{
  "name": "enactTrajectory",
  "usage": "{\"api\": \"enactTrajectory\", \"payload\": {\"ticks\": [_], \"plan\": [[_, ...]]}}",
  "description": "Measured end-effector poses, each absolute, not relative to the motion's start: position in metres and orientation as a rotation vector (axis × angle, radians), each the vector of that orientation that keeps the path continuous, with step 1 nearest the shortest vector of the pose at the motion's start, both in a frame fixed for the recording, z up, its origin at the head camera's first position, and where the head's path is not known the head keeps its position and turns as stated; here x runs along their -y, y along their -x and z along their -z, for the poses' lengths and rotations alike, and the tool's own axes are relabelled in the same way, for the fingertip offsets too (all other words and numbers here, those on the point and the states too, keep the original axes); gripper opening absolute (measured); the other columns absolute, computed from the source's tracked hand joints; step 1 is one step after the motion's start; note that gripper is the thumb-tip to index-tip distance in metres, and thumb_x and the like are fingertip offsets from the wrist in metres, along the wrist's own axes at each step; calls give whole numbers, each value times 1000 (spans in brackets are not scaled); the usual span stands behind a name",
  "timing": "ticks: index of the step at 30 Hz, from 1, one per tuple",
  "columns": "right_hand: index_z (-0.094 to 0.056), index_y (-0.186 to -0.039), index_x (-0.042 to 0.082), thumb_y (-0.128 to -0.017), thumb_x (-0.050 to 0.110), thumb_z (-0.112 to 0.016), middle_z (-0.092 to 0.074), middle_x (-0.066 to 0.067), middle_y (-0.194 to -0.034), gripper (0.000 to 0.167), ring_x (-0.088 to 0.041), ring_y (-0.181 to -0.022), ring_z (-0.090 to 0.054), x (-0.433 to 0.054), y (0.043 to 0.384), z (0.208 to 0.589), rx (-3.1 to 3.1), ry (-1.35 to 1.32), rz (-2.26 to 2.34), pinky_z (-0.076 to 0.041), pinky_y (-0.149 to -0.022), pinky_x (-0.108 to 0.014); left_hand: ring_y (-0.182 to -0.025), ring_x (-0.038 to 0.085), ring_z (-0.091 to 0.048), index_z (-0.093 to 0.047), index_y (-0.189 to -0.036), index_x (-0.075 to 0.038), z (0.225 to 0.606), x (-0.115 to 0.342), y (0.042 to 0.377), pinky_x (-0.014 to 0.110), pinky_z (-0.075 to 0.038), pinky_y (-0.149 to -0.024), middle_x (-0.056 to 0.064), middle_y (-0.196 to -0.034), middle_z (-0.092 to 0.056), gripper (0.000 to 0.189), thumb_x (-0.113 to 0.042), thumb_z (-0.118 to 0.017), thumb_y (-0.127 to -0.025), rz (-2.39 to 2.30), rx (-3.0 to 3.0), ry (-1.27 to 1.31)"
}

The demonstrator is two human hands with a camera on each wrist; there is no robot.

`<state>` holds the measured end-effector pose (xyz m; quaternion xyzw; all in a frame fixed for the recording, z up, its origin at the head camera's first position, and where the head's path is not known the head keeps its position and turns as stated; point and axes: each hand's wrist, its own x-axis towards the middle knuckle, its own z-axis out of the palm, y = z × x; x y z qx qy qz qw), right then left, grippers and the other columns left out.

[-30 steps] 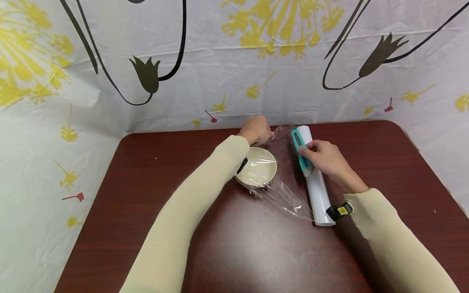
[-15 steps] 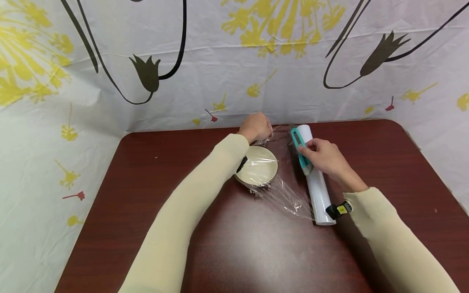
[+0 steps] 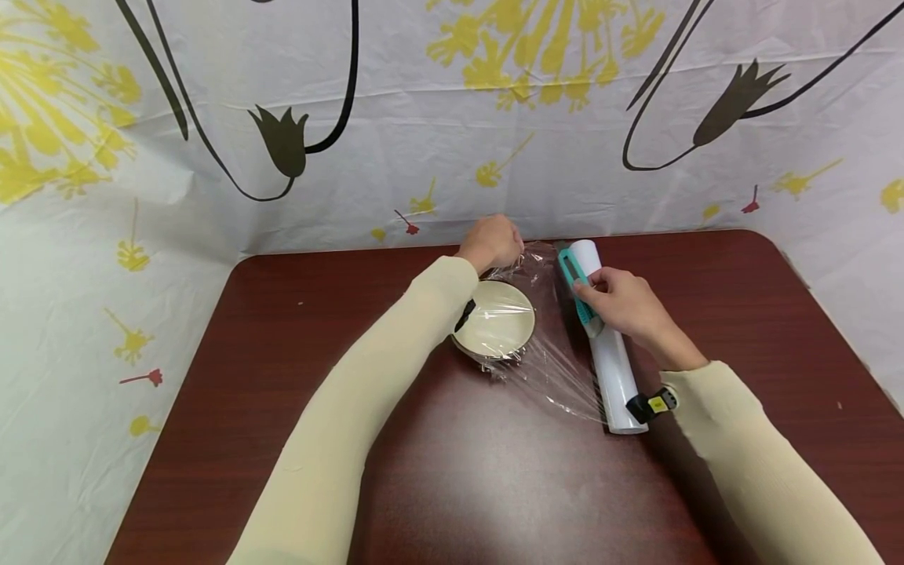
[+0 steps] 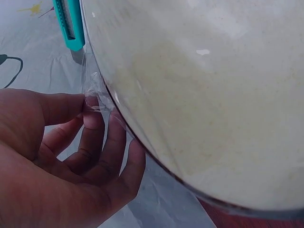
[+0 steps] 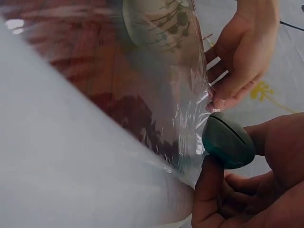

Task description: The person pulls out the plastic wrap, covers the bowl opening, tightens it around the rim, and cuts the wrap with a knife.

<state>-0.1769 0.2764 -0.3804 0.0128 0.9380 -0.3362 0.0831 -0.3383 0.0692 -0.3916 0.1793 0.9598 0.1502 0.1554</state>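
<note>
A cream bowl [image 3: 497, 322] stands on the table with clear cling film [image 3: 558, 377] across its top. The film runs from the bowl to a white roll of cling film [image 3: 616, 384] lying at the right. Beyond the bowl, my left hand [image 3: 493, 242] pinches the film's far edge between thumb and index finger, plain in the left wrist view. My right hand [image 3: 631, 304] grips a teal utility knife [image 3: 579, 290] above the roll. In the right wrist view the knife's rounded grey end [image 5: 228, 140] faces the camera, and my fingers partly hide its body.
The dark red-brown table [image 3: 452, 486] has rounded far corners. A white sheet with a floral print [image 3: 452, 118] hangs right behind its far edge. My left forearm sleeve [image 3: 353, 408] crosses over the table's left middle.
The cling film between bowl and roll looks more spread out. The knife in my right hand has shifted very slightly left; my left hand has barely moved.
</note>
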Motion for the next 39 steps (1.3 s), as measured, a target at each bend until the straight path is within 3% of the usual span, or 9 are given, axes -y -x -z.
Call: {"api": "enactTrajectory", "payload": {"ticks": [9, 17, 21, 26, 35, 39], "plan": [[-65, -125, -5, -114, 36, -59, -64, -8, -87, 43, -23, -75, -57, -276, 178, 382, -2796, -31, 1001, -47, -62, -37, -121, 17, -64, -82, -100, -30, 423, -72, 367, 31, -56, -96, -14, -121, -74, 26, -32, -57, -106, -506, -2723, -522], [-63, -131, -7, -115, 36, -58, -61, -10, -86, 46, -29, -78, -58, -272, 180, 382, -2837, 6, 907, -46, -65, -39, -125, 17, -66, -85, -106, -24, 376, -66, 323, 31, -56, -102, -11, -122, -76, 26, -23, -59, -108, -493, -2752, -540], [-61, -136, -8, -116, 36, -55, -60, -10, -84, 49, -30, -79, -59, -271, 181, 383, -2837, 17, 869, -47, -66, -40, -111, 17, -69, -84, -99, -22, 373, -64, 319, 31, -59, -93, -9, -113, -77, 26, -20, -59, -106, -562, -2745, -503], [-59, -137, -9, -116, 39, -54, -63, -11, -86, 52, -29, -78, -62, -270, 181, 383, -2838, 26, 860, -49, -64, -39, -113, 18, -67, -82, -106, -19, 364, -60, 308, 32, -58, -93, -6, -118, -76, 25, -17, -57, -109, -615, -2726, -463], [-61, -134, 5, -111, 50, -52, -68, -10, -86, 51, -26, -66, -64, -313, 222, 463, -2907, -6, 805, -50, -54, -42, -111, 16, -65, -81, -105, -15, 353, -56, 297, 29, -56, -87, -4, -122, -74, 25, -10, -56, -108, -647, -2710, -455], [-61, -132, 3, -112, 53, -53, -67, -10, -87, 54, -26, -66, -64, -310, 216, 457, -2908, 24, 840, -49, -53, -41, -111, 17, -66, -81, -106, -15, 353, -56, 296, 30, -57, -86, -4, -122, -74, 26, -9, -56, -108, -639, -2709, -469]]}}
